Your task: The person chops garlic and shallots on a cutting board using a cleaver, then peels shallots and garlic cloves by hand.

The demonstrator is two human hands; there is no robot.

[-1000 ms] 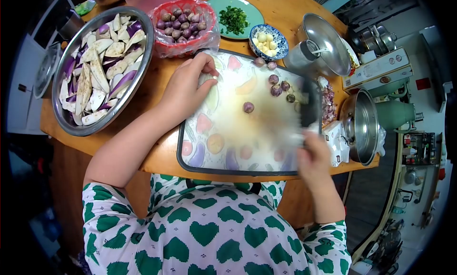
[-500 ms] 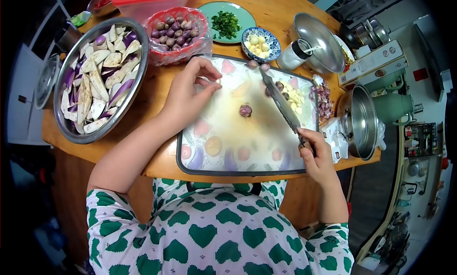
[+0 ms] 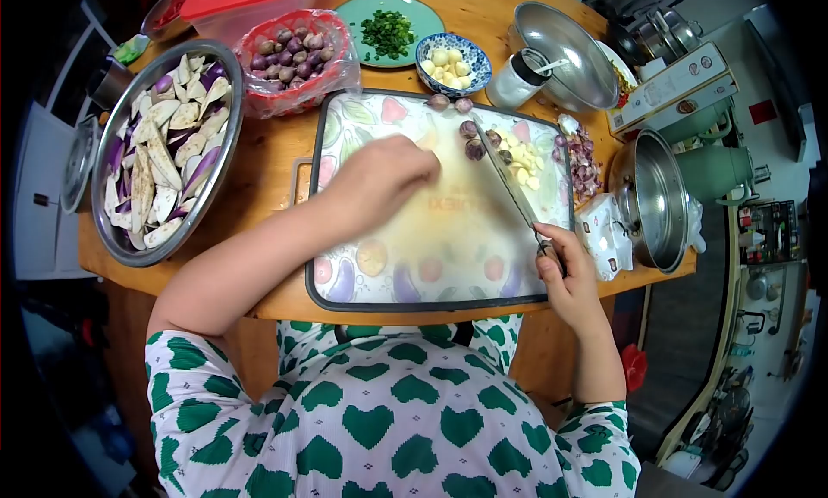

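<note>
My left hand [image 3: 385, 177] is over the left-middle of the patterned cutting board [image 3: 414, 269], knuckles up and fingers curled together; what they hold, if anything, is hidden. In my right hand [image 3: 567, 274] is the handle of a knife [image 3: 509, 181], its dark blade pointing up and left over the board. Beside the blade lie small purple bulbs [image 3: 474, 149] and pale peeled cloves [image 3: 524, 162]. Two more bulbs [image 3: 450, 103] sit at the board's top edge. Purple skins [image 3: 584, 163] are heaped just right of the board.
A steel bowl of cut eggplant [image 3: 226, 166] stands at left. Behind the board are a red basket of bulbs [image 3: 352, 45], a green plate of chopped greens [image 3: 431, 19], a blue-patterned bowl of cloves [image 3: 485, 64], a jar [image 3: 511, 86] and a steel bowl [image 3: 552, 28]. A pot [image 3: 628, 200] stands right.
My left hand has moved right over the board and curled. The single bulb from the board's middle no longer shows. My right hand has swung the knife from a blur to a steady hold.
</note>
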